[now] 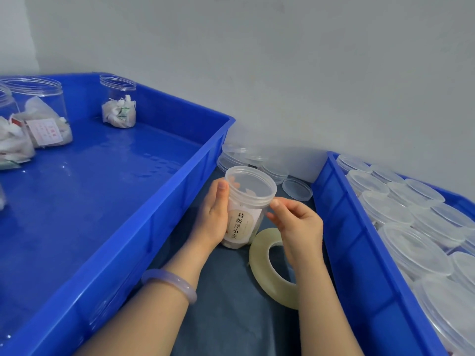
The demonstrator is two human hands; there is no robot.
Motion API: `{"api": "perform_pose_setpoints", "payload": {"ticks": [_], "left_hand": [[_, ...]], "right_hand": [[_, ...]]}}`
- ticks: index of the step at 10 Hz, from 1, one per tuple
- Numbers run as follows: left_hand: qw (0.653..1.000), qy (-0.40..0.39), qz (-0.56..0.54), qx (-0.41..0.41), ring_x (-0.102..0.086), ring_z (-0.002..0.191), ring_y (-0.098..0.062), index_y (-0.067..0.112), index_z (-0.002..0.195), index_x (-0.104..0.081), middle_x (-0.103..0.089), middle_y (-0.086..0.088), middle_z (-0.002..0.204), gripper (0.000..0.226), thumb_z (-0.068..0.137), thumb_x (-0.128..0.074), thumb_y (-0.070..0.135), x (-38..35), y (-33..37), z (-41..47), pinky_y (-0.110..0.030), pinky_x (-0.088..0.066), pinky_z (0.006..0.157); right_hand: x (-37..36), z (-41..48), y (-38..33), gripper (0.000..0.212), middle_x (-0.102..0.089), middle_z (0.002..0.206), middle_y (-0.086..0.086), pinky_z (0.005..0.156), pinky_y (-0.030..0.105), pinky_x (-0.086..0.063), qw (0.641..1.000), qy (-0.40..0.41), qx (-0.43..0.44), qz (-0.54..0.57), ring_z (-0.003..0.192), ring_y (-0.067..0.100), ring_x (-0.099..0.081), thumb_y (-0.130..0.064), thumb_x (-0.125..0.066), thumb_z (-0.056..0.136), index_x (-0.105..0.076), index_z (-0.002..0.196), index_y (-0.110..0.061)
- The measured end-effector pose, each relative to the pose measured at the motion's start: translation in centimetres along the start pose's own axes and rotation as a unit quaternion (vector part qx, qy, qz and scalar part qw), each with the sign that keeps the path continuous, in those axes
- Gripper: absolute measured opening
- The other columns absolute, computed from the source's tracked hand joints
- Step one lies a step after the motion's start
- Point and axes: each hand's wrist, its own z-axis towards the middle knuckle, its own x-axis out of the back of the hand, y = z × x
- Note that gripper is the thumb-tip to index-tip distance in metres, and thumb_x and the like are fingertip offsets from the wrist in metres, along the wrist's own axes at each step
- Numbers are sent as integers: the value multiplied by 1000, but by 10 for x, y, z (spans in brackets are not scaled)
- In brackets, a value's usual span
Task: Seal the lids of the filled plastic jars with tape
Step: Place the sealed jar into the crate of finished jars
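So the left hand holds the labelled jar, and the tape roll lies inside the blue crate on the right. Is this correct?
Not quite. The head view shows the left hand holding the labelled jar, but the tape roll lies on the dark table beside that jar, not inside the right crate.

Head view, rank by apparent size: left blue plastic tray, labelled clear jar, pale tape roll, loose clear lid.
Left blue plastic tray
labelled clear jar and pale tape roll, too alike to rank
loose clear lid
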Motion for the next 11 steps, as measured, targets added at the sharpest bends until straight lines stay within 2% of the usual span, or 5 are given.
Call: {"api": "perform_pose_setpoints", "payload": {"ticks": [3, 5, 7, 9, 11], "left_hand": [[994, -34, -99, 36, -63, 107, -22, 8, 113, -61, -68, -9, 111, 59, 88, -39, 57, -1, 7, -1, -30, -50, 92], [998, -2, -55, -3, -52, 109, 8, 27, 123, -56, -57, 23, 112, 66, 76, -41, 72, -10, 43, 10, -9, -39, 89], [991, 109, 51, -64, -59, 80, 3, 20, 92, -66, -65, 12, 84, 35, 83, -46, 46, -26, 44, 0, -4, -40, 62], [993, 80, 34, -82, -56, 91, 9, 14, 107, -62, -61, 14, 101, 37, 79, -46, 31, -18, 35, -3, -3, -39, 76], [996, 86, 24, 18, -59, 97, -31, 12, 94, -62, -62, -7, 95, 19, 87, -48, 22, -20, 44, -11, -32, -40, 76]], "right_hand": [[-7, -4, -1, 11, -70, 81, 6, 56, 21, -50, 980, -10, -85, 180, 63, 10, -61, -8, -60, 86, -70, 91, -9], [-37, -16, -31, 35, -56, 129, -11, 91, 20, -42, 978, 142, -59, 143, 111, -2, -53, -59, -41, 91, -54, 114, -36], [-65, -11, -6, 27, -64, 67, -11, 57, 10, -41, 986, 139, 89, -27, 61, -6, -56, -21, -45, 99, -63, 79, -21], [-68, -15, -7, 29, -63, 87, -18, 66, 1, -38, 987, 150, 58, -24, 77, -11, -57, -26, -44, 80, -65, 99, -20], [-62, -33, -32, 33, -62, 119, 2, 76, 10, -33, 990, 107, -27, -86, 98, 9, -50, -15, -40, 95, -58, 123, -16]]}}
